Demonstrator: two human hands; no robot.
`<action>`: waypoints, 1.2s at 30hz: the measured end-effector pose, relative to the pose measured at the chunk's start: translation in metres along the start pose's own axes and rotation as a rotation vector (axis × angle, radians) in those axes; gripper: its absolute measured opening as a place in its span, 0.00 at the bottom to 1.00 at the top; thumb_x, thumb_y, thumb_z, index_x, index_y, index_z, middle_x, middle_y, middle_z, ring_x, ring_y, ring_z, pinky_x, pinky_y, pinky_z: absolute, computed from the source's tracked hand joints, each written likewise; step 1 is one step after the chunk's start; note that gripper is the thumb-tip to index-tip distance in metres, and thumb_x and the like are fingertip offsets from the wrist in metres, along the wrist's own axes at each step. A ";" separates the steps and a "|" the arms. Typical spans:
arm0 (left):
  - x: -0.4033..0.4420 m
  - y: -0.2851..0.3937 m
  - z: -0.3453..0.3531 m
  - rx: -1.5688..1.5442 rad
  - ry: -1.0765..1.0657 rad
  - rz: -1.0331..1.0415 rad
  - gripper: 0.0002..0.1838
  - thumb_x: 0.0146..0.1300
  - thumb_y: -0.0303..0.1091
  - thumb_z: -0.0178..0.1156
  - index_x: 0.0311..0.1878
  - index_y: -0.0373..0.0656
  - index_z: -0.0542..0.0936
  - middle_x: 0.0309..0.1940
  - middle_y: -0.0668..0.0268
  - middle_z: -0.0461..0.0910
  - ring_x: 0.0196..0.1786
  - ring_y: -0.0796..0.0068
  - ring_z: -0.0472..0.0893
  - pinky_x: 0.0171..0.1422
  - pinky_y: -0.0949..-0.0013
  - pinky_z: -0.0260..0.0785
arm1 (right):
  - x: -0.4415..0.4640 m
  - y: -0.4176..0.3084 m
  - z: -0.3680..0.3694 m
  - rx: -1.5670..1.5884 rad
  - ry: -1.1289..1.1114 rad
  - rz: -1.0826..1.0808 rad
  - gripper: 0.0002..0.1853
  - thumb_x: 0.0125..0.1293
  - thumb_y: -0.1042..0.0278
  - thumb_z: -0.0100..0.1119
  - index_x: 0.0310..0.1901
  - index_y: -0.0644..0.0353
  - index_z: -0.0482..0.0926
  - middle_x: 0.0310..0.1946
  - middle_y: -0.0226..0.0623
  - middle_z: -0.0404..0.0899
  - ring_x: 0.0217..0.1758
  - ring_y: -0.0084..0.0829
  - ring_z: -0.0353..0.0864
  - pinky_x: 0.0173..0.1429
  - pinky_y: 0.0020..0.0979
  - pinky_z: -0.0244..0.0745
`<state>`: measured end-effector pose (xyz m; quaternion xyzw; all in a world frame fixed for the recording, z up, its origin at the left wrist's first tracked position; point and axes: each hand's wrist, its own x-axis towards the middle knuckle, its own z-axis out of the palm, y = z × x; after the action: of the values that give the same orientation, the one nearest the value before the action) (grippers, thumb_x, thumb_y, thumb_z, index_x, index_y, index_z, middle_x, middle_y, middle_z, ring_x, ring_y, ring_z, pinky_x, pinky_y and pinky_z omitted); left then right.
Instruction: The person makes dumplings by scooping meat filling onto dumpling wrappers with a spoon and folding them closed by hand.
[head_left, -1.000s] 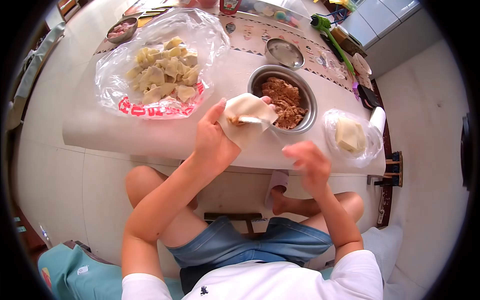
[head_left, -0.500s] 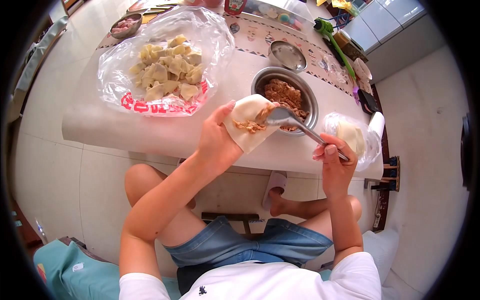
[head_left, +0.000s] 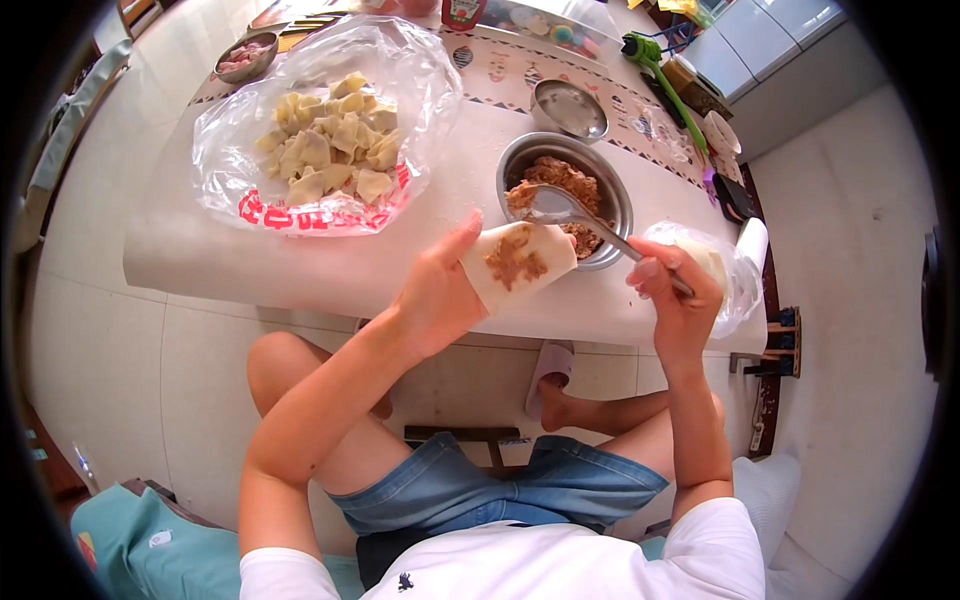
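Pale dough wrapper, lying open across the left hand, which supports it from below with the thumb extended along one edge; the wrapper sits just in front of the steel bowl of minced filling. The right hand grips a metal spoon by its handle, fingers closed together. Half a second earlier the spoon's head lay against the wrapper; it has since lifted away and now appears over the bowl, a clump of mince at its tip, though contact with the contents cannot be told. A smear of filling is left exposed on the dough, suggesting that spreading has paused or finished while the wrapper remains unfolded. Left: folded dumplings in a plastic bag.
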<state>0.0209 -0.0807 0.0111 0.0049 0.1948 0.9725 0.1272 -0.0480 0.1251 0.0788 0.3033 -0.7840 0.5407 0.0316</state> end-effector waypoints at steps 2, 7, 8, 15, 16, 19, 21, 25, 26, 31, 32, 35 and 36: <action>0.002 -0.003 -0.004 0.012 0.026 -0.008 0.34 0.69 0.53 0.31 0.67 0.34 0.56 0.67 0.55 0.60 0.69 0.63 0.60 0.73 0.62 0.47 | 0.003 0.007 -0.003 0.105 0.083 0.072 0.10 0.65 0.69 0.56 0.43 0.64 0.81 0.21 0.27 0.75 0.25 0.17 0.73 0.28 0.15 0.65; 0.000 0.000 -0.001 0.087 0.148 0.065 0.33 0.69 0.53 0.33 0.66 0.36 0.57 0.65 0.57 0.63 0.67 0.64 0.63 0.71 0.62 0.49 | 0.003 0.013 -0.017 0.406 0.045 0.227 0.11 0.65 0.68 0.55 0.41 0.67 0.80 0.21 0.27 0.75 0.23 0.14 0.70 0.27 0.15 0.64; 0.000 0.000 0.000 0.092 0.183 0.068 0.32 0.69 0.53 0.33 0.66 0.36 0.58 0.64 0.57 0.64 0.67 0.64 0.63 0.71 0.62 0.50 | 0.001 0.012 -0.015 0.399 0.020 0.253 0.11 0.65 0.68 0.55 0.41 0.67 0.80 0.21 0.27 0.75 0.23 0.14 0.70 0.27 0.15 0.64; 0.003 -0.004 0.002 0.029 0.074 0.077 0.33 0.69 0.51 0.33 0.66 0.33 0.57 0.65 0.57 0.63 0.68 0.64 0.62 0.72 0.63 0.49 | -0.003 0.010 -0.003 0.035 0.005 0.101 0.10 0.65 0.67 0.56 0.41 0.65 0.81 0.24 0.28 0.77 0.26 0.15 0.73 0.29 0.16 0.65; 0.004 -0.003 -0.002 0.018 0.050 0.075 0.33 0.69 0.51 0.32 0.66 0.32 0.57 0.65 0.57 0.62 0.68 0.64 0.62 0.72 0.63 0.48 | -0.003 0.009 -0.001 -0.043 0.082 0.038 0.11 0.65 0.66 0.56 0.41 0.65 0.81 0.24 0.28 0.77 0.26 0.15 0.73 0.29 0.16 0.65; 0.005 -0.001 -0.002 0.005 -0.024 0.094 0.33 0.69 0.50 0.32 0.67 0.32 0.55 0.67 0.57 0.60 0.69 0.64 0.60 0.73 0.65 0.47 | -0.006 0.010 -0.007 -0.075 0.171 -0.011 0.11 0.65 0.66 0.56 0.41 0.65 0.81 0.24 0.28 0.77 0.25 0.15 0.73 0.29 0.16 0.66; 0.004 -0.001 -0.001 0.006 -0.043 0.107 0.33 0.69 0.49 0.32 0.67 0.32 0.54 0.67 0.56 0.59 0.69 0.64 0.59 0.73 0.65 0.47 | -0.008 0.013 -0.015 -0.024 0.192 0.005 0.10 0.65 0.66 0.56 0.41 0.64 0.81 0.24 0.28 0.77 0.25 0.15 0.73 0.29 0.16 0.66; 0.003 0.000 0.002 -0.045 -0.051 0.130 0.33 0.68 0.49 0.33 0.67 0.31 0.54 0.67 0.56 0.59 0.70 0.64 0.59 0.73 0.65 0.47 | 0.000 0.027 -0.016 -0.146 0.234 -0.036 0.08 0.63 0.70 0.58 0.41 0.62 0.81 0.25 0.29 0.78 0.25 0.18 0.74 0.30 0.20 0.68; 0.004 -0.001 0.003 -0.076 -0.059 0.133 0.33 0.68 0.49 0.33 0.67 0.31 0.54 0.67 0.56 0.58 0.70 0.64 0.58 0.73 0.65 0.47 | 0.001 0.031 -0.015 -0.239 0.241 -0.059 0.08 0.62 0.71 0.58 0.42 0.61 0.81 0.25 0.30 0.78 0.26 0.19 0.74 0.30 0.21 0.69; 0.003 0.000 0.006 -0.191 -0.062 0.123 0.29 0.69 0.43 0.34 0.64 0.30 0.58 0.64 0.55 0.64 0.67 0.64 0.63 0.72 0.64 0.50 | 0.002 0.065 0.002 -0.582 0.030 -0.421 0.11 0.57 0.79 0.60 0.42 0.57 0.81 0.28 0.36 0.76 0.30 0.32 0.75 0.35 0.31 0.70; 0.004 0.000 0.006 -0.198 -0.068 0.124 0.28 0.69 0.43 0.34 0.64 0.29 0.58 0.64 0.55 0.64 0.67 0.63 0.63 0.72 0.64 0.50 | 0.001 0.064 0.003 -0.558 0.055 -0.411 0.11 0.57 0.79 0.59 0.42 0.57 0.81 0.27 0.36 0.76 0.29 0.31 0.75 0.34 0.30 0.70; 0.006 -0.003 0.000 -0.159 -0.034 0.205 0.29 0.69 0.43 0.35 0.64 0.29 0.59 0.64 0.54 0.63 0.67 0.63 0.62 0.72 0.63 0.50 | -0.006 0.044 0.000 -0.355 0.155 -0.214 0.07 0.61 0.74 0.58 0.41 0.60 0.82 0.24 0.32 0.76 0.25 0.22 0.74 0.29 0.23 0.68; 0.007 -0.003 -0.002 -0.170 0.027 0.229 0.29 0.68 0.43 0.35 0.64 0.30 0.59 0.64 0.55 0.63 0.67 0.63 0.62 0.72 0.62 0.50 | -0.010 0.029 -0.004 -0.220 0.167 -0.113 0.07 0.62 0.72 0.58 0.40 0.62 0.82 0.23 0.31 0.76 0.25 0.20 0.74 0.28 0.21 0.67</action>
<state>0.0146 -0.0764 0.0080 0.0031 0.1116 0.9937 0.0125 -0.0558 0.1391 0.0528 0.2954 -0.8149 0.4721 0.1603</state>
